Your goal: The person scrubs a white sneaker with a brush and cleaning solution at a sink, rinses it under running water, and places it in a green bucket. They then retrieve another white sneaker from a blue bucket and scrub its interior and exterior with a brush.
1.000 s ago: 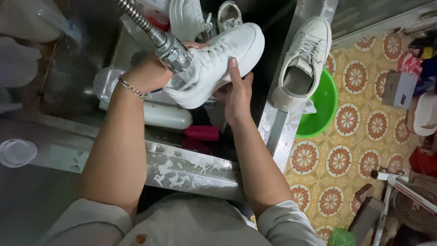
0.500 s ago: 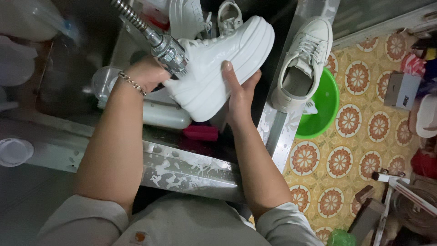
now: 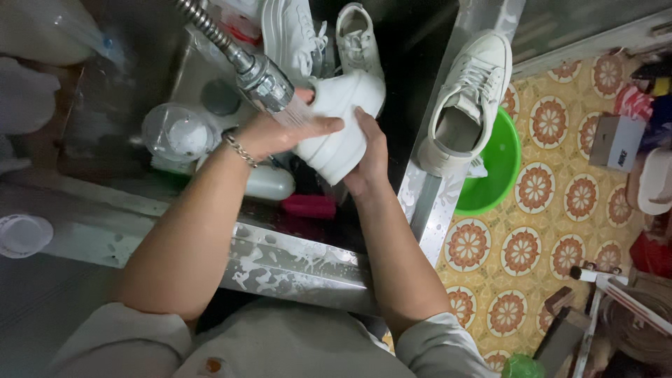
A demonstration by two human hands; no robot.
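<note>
Both my hands hold a white thick-soled sneaker [image 3: 344,133] over a steel sink [image 3: 301,259], under a metal spray faucet head [image 3: 262,80] on a flexible hose. Water runs from the head onto the shoe. My left hand [image 3: 280,134], with a chain bracelet at the wrist, lies across the shoe's near side. My right hand [image 3: 369,157] grips the shoe from the right, fingers over its sole edge. The shoe is tipped, heel end toward me.
Two more white sneakers [image 3: 329,35] lie at the sink's back. Another white sneaker [image 3: 465,91] rests on the steel rim at right, above a green basin [image 3: 500,168] on the patterned tile floor. A white bottle [image 3: 269,183], red brush [image 3: 310,205] and clear cup [image 3: 175,133] sit in the sink.
The sneaker turned and dropped lower under the faucet, now seen end-on. My left hand moved from behind the faucet head onto the shoe; my right hand shifted with it.
</note>
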